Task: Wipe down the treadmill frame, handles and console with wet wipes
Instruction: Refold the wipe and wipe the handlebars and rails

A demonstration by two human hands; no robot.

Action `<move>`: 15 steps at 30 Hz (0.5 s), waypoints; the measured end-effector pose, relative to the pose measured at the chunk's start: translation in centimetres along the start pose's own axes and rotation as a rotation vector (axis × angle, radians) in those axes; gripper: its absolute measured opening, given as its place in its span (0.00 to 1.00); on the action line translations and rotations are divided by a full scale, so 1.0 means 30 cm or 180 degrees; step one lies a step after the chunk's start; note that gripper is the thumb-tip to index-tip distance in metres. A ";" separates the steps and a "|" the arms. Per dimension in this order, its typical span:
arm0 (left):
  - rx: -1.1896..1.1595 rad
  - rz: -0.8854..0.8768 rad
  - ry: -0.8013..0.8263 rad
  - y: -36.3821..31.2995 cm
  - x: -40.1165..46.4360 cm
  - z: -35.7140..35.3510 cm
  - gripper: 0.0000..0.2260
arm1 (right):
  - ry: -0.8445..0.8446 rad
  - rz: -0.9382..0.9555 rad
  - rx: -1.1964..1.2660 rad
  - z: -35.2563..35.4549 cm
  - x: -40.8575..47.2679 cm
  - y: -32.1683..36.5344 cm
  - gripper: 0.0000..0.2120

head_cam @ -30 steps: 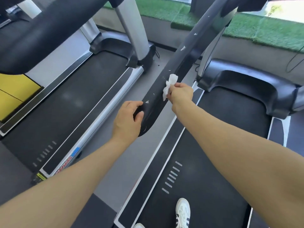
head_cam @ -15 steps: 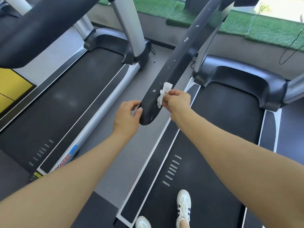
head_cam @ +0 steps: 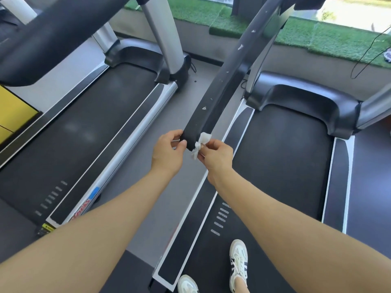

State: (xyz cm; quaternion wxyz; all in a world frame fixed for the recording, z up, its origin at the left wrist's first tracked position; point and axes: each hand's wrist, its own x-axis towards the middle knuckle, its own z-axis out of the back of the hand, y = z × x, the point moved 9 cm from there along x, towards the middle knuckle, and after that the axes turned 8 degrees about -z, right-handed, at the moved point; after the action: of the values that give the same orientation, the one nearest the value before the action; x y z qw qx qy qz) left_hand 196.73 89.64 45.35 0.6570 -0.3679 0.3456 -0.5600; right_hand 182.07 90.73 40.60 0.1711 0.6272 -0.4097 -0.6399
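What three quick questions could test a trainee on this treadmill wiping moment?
1. True or false: the right hand pinches the wipe at the near end of the black handrail.
2. The left hand is: A) resting on the belt, B) gripping the handrail end, C) holding a spray bottle.
3. Fill in: white flecks show along the top of the ____.

Key: 1 true; 2 B; 3 handrail.
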 end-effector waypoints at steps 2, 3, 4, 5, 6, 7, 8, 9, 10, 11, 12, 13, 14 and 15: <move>-0.0065 0.0052 -0.0018 0.010 -0.005 0.001 0.12 | -0.0017 -0.0012 0.0110 0.000 -0.004 -0.016 0.07; -0.0086 0.0083 -0.0025 0.015 -0.008 0.001 0.13 | -0.0041 -0.0047 0.0125 -0.001 -0.004 -0.031 0.08; -0.0103 0.0105 -0.0029 0.018 -0.011 0.002 0.13 | -0.0072 -0.0118 0.0143 -0.005 -0.002 -0.050 0.09; -0.0118 0.0118 -0.0032 0.021 -0.015 0.002 0.13 | -0.0103 -0.0232 0.0201 -0.010 -0.002 -0.076 0.08; -0.0132 0.0125 -0.0033 0.022 -0.019 0.002 0.13 | -0.0123 -0.0359 0.0302 -0.016 0.000 -0.103 0.08; -0.0137 0.0132 -0.0032 0.022 -0.022 0.001 0.13 | -0.0113 -0.0460 0.0405 -0.026 0.004 -0.125 0.08; -0.0127 0.0141 -0.0024 0.022 -0.025 0.001 0.14 | -0.0077 -0.0531 0.0495 -0.036 0.008 -0.138 0.09; -0.0104 0.0150 -0.0017 0.022 -0.027 0.002 0.14 | -0.0032 -0.0584 0.0592 -0.047 0.010 -0.143 0.11; -0.0075 0.0164 -0.0016 0.021 -0.029 0.006 0.14 | 0.0007 -0.0629 0.0677 -0.055 0.015 -0.144 0.13; -0.0054 0.0178 -0.0031 0.020 -0.030 0.013 0.14 | 0.0028 -0.0661 0.0712 -0.058 0.018 -0.143 0.14; -0.0046 0.0188 -0.0059 0.017 -0.030 0.022 0.13 | 0.0037 -0.0685 0.0693 -0.056 0.015 -0.138 0.15; -0.0048 0.0196 -0.0089 0.010 -0.030 0.032 0.13 | 0.0038 -0.0699 0.0612 -0.048 0.012 -0.131 0.14; -0.0052 0.0197 -0.0109 0.000 -0.031 0.043 0.13 | -0.0002 -0.0688 0.0399 -0.034 0.011 -0.122 0.12; -0.0057 0.0190 -0.0122 -0.014 -0.031 0.052 0.13 | -0.0083 -0.0643 0.0117 -0.015 0.010 -0.107 0.11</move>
State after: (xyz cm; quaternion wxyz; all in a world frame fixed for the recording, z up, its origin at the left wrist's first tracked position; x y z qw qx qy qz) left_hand 197.75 90.65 46.53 0.6766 -0.3740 0.3487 -0.5298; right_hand 183.38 92.31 38.10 0.0889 0.6600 -0.3582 -0.6544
